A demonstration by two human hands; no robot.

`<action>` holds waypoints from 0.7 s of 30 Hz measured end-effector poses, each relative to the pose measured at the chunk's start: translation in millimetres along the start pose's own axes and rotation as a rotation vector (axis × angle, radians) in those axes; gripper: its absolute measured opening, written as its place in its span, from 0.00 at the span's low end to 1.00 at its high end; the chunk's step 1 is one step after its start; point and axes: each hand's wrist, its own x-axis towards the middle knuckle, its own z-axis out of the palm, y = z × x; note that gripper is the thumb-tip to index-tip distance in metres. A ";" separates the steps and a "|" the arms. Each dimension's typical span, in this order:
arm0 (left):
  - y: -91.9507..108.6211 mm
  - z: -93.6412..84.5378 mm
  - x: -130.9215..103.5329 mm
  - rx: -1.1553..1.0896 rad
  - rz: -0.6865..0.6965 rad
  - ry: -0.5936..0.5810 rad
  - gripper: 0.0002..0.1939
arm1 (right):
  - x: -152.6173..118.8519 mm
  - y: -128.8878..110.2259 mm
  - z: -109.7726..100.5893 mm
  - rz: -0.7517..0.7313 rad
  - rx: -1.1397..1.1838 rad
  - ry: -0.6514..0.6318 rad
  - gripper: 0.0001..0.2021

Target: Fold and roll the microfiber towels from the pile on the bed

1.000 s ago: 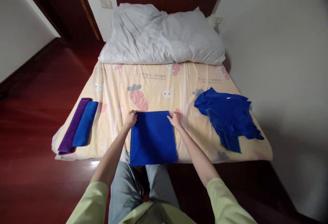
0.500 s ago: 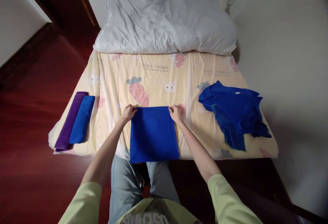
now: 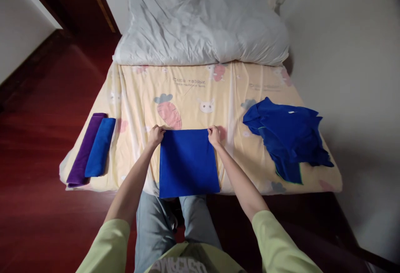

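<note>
Left hand (image 3: 156, 135) and right hand (image 3: 214, 135) pinched closed on the flat blue cloth (image 3: 189, 165) at eleven and one o'clock, guessing that keeps it straight.

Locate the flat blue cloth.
Head view, centre: the flat blue cloth lies at the near edge of the bed, left hand and right hand at its far corners, crumpled blue fabric to the right.

A squarish deep-blue cloth (image 3: 189, 162) (smooth, straight-edged), flat at the near edge of the bed (image 3: 137, 98).
</note>
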 end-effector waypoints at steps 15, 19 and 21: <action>3.8 -18.5 7.5 -0.032 -0.007 -0.134 0.08 | 7.0 0.2 -6.4 0.115 0.204 -0.106 0.07; -0.3 -31.1 12.9 -0.120 -0.068 -0.178 0.10 | 13.4 5.8 -11.9 0.108 0.250 -0.089 0.17; -2.6 -35.5 20.4 -0.179 -0.106 -0.154 0.11 | 20.3 7.5 -13.1 0.107 0.272 -0.078 0.19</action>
